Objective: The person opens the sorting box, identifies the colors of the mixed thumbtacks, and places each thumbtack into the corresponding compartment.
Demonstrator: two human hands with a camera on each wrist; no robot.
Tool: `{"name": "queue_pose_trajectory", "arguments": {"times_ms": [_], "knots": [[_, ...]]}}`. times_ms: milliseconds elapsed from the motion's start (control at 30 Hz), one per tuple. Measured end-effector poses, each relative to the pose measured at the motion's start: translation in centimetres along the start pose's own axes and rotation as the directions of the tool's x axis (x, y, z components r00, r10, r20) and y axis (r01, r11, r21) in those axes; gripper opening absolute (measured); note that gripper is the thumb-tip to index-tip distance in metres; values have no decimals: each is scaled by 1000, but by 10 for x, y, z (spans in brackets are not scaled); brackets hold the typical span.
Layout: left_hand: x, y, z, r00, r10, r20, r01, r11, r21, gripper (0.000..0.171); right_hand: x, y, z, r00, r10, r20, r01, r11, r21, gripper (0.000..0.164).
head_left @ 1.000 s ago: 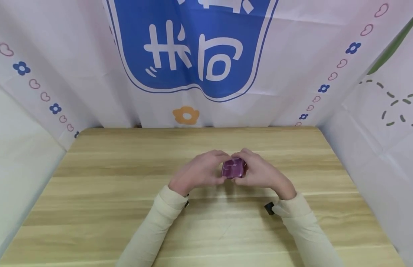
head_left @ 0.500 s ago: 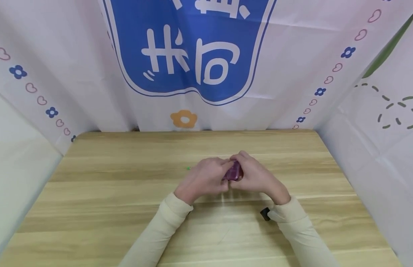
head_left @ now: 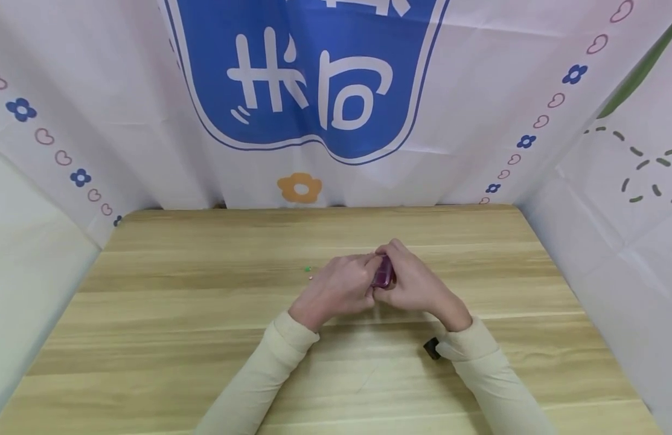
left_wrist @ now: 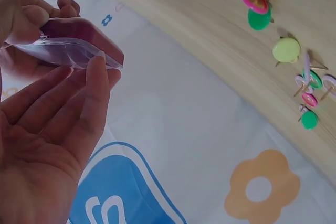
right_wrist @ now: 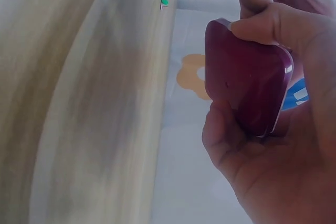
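A small purple plastic box with a clear lid is held above the wooden table between both hands. My left hand pinches it from the left, fingers along the clear side. My right hand grips its edges from the right, thumb and fingers at opposite sides, as the right wrist view shows. The box is tilted, and its contents cannot be made out. In the left wrist view several thumbtacks lie on the table, among them a yellow thumbtack and a green thumbtack.
The wooden table runs back to a white cloth with a blue emblem and an orange flower. Cloth also hangs at the sides. A small black device sits by the right cuff.
The box has turned, so less of its purple face shows in the head view. My left hand has shifted slightly right, and tiny thumbtacks have come into view beside it.
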State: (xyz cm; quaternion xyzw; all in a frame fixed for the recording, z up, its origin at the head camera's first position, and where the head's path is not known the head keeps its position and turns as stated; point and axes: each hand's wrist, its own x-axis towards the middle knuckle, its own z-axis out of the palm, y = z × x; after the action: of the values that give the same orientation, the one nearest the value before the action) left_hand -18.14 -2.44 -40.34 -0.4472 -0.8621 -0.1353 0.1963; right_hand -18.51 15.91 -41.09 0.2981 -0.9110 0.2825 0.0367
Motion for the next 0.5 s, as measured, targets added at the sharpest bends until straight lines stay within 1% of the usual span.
{"name": "queue_pose_trajectory", "arguments": {"times_ms": [300,500], "knots": [[1,2,1,999,3,35,-4,1000,11,26,-2,-1,1,1000,8,-9,-8,1000,6,68],[0,3,1,1000,-10,29,9,1000,17,31,-4,-1,2,998,56,-16,-54,996,72,62]]}}
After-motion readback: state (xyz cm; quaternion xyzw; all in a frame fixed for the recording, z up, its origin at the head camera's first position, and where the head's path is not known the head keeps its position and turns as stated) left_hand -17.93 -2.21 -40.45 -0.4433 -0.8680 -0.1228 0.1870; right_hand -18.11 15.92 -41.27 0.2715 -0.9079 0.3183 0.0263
